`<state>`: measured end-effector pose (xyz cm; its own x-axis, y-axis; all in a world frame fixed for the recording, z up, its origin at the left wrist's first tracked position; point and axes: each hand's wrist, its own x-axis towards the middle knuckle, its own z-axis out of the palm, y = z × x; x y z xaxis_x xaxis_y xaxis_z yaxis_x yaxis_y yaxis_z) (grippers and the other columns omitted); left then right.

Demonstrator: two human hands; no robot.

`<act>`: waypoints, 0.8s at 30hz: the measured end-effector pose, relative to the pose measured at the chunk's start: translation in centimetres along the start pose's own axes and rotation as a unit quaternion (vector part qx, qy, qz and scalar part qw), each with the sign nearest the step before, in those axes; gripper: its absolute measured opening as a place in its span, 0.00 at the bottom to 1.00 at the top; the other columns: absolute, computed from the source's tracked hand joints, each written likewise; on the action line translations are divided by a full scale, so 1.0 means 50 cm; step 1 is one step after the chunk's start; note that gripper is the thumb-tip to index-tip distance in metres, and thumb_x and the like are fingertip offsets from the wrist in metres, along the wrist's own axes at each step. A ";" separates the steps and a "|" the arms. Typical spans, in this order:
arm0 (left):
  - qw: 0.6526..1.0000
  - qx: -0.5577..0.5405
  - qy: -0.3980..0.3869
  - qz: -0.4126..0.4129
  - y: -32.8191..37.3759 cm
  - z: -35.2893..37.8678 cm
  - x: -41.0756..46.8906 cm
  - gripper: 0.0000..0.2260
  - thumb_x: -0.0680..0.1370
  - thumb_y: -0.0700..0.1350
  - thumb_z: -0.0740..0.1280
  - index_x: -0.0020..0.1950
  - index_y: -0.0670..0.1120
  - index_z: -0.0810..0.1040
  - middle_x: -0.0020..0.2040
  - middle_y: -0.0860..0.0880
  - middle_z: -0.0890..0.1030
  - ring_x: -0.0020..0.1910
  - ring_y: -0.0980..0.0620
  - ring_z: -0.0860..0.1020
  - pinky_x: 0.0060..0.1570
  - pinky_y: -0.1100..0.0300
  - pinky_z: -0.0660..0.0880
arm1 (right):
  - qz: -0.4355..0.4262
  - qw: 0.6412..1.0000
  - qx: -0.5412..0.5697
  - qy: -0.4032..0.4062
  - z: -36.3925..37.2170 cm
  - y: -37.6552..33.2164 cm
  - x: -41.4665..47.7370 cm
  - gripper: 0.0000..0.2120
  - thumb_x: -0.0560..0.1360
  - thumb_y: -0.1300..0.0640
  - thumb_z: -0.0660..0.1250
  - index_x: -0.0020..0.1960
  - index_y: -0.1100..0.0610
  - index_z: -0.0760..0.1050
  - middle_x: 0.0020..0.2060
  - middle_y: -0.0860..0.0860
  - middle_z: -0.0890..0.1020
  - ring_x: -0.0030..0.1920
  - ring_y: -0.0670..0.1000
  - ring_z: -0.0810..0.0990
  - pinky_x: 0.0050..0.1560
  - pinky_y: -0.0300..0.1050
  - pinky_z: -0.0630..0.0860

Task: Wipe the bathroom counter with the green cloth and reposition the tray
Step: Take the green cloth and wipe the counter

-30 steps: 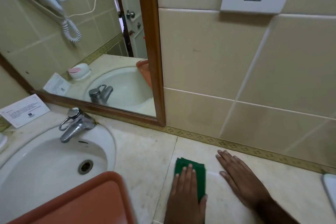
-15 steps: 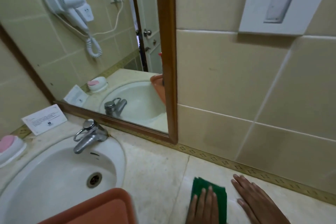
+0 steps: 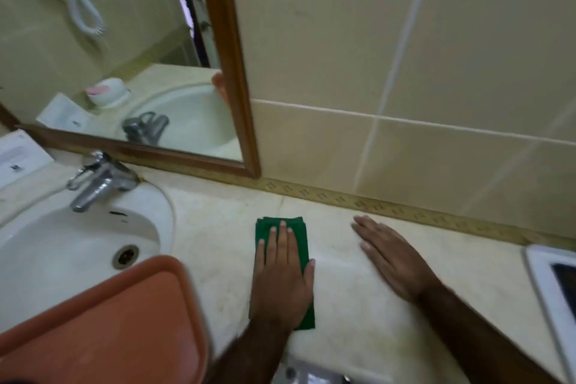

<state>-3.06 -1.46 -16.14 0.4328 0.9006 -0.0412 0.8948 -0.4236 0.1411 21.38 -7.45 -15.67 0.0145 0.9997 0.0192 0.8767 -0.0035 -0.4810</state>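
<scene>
The folded green cloth lies flat on the beige marble counter, right of the sink. My left hand presses down on it, fingers straight and pointing at the wall, thumb at the cloth's right edge. My right hand rests flat on the bare counter a hand's width to the right, fingers spread, holding nothing. The orange plastic tray sits at the lower left, over the front of the sink, with nothing on it.
A white sink with a chrome faucet fills the left. A wood-framed mirror and tiled wall rise behind the counter. A white card leans at far left. A white flat object lies at the right edge.
My left hand has slid the cloth a little to the left, away from my right hand. The view has tipped down, showing more of the counter and tray.
</scene>
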 end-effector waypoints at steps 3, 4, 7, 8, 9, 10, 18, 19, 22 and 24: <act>0.997 -0.035 -0.022 0.067 0.086 0.023 -0.070 0.35 0.81 0.62 0.46 0.82 0.42 0.54 0.83 0.44 0.53 0.82 0.45 0.51 0.78 0.43 0.50 | 0.116 0.971 0.211 -0.003 -0.043 -0.033 -0.010 0.21 0.86 0.51 0.55 0.78 0.51 0.68 0.77 0.44 0.69 0.78 0.43 0.65 0.72 0.25 0.55; 0.996 -0.043 -0.023 0.080 0.115 0.030 -0.093 0.35 0.82 0.62 0.47 0.82 0.42 0.55 0.82 0.43 0.54 0.82 0.44 0.53 0.78 0.42 0.51 | 0.140 0.956 0.255 0.023 -0.054 -0.045 -0.014 0.21 0.86 0.50 0.55 0.77 0.52 0.70 0.76 0.46 0.72 0.76 0.45 0.68 0.72 0.28 0.58; 0.986 -0.082 -0.035 0.138 0.195 0.033 -0.156 0.32 0.82 0.61 0.49 0.80 0.41 0.62 0.81 0.44 0.60 0.80 0.44 0.59 0.76 0.42 0.58 | 0.158 0.956 0.211 0.130 -0.072 -0.087 -0.058 0.19 0.86 0.51 0.56 0.72 0.55 0.76 0.71 0.50 0.78 0.72 0.49 0.74 0.75 0.42 0.66; 0.982 -0.102 -0.025 0.156 0.205 0.031 -0.163 0.30 0.83 0.59 0.50 0.79 0.42 0.65 0.80 0.45 0.63 0.79 0.45 0.62 0.76 0.43 0.60 | 0.161 0.960 0.174 0.147 -0.070 -0.103 -0.079 0.18 0.86 0.52 0.56 0.72 0.55 0.76 0.70 0.50 0.79 0.70 0.49 0.75 0.74 0.42 0.66; 0.979 -0.133 -0.008 0.156 0.201 0.027 -0.154 0.28 0.83 0.56 0.49 0.77 0.44 0.68 0.79 0.47 0.66 0.78 0.47 0.65 0.76 0.47 0.61 | 0.169 0.962 0.143 0.158 -0.059 -0.121 -0.100 0.18 0.86 0.53 0.56 0.71 0.54 0.76 0.69 0.49 0.79 0.70 0.49 0.75 0.73 0.42 0.67; 0.975 -0.179 0.004 0.132 0.187 0.015 -0.136 0.25 0.83 0.54 0.48 0.77 0.46 0.69 0.78 0.49 0.67 0.77 0.49 0.65 0.77 0.50 0.61 | 0.185 0.962 0.123 0.161 -0.043 -0.140 -0.124 0.18 0.86 0.54 0.56 0.72 0.53 0.75 0.70 0.49 0.78 0.70 0.49 0.75 0.73 0.42 0.66; 0.996 -0.076 0.024 0.035 -0.012 0.022 0.000 0.27 0.85 0.55 0.48 0.82 0.45 0.56 0.82 0.47 0.58 0.81 0.49 0.56 0.78 0.51 0.55 | 0.249 0.964 -0.095 0.023 0.144 -0.247 -0.160 0.45 0.79 0.28 0.41 0.83 0.61 0.45 0.82 0.59 0.45 0.83 0.59 0.42 0.80 0.63 0.38; 0.997 -0.068 0.022 0.038 -0.015 0.029 0.001 0.27 0.85 0.55 0.48 0.82 0.45 0.56 0.82 0.47 0.58 0.81 0.49 0.56 0.78 0.51 0.54 | 0.241 0.964 -0.107 0.030 0.151 -0.247 -0.149 0.46 0.79 0.28 0.41 0.82 0.62 0.46 0.82 0.60 0.46 0.83 0.60 0.43 0.80 0.64 0.39; 0.997 -0.063 0.024 0.044 -0.019 0.038 0.006 0.27 0.85 0.56 0.47 0.82 0.45 0.56 0.82 0.47 0.58 0.81 0.49 0.56 0.78 0.51 0.54 | 0.195 0.974 -0.111 0.028 0.152 -0.227 -0.110 0.46 0.79 0.28 0.42 0.83 0.62 0.47 0.83 0.60 0.48 0.83 0.59 0.44 0.81 0.63 0.43; 0.997 -0.058 0.025 0.045 -0.018 0.035 0.007 0.27 0.85 0.56 0.47 0.82 0.45 0.56 0.82 0.47 0.58 0.81 0.49 0.56 0.78 0.51 0.54 | 0.179 0.976 -0.121 0.020 0.138 -0.202 -0.089 0.46 0.79 0.27 0.42 0.83 0.61 0.46 0.83 0.58 0.47 0.83 0.57 0.43 0.81 0.62 0.43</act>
<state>-3.51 -0.95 -18.02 0.5013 0.8649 0.0257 0.8329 -0.4904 0.2563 9.15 -11.72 -16.94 0.3550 0.9319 -0.0748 0.8999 -0.3624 -0.2425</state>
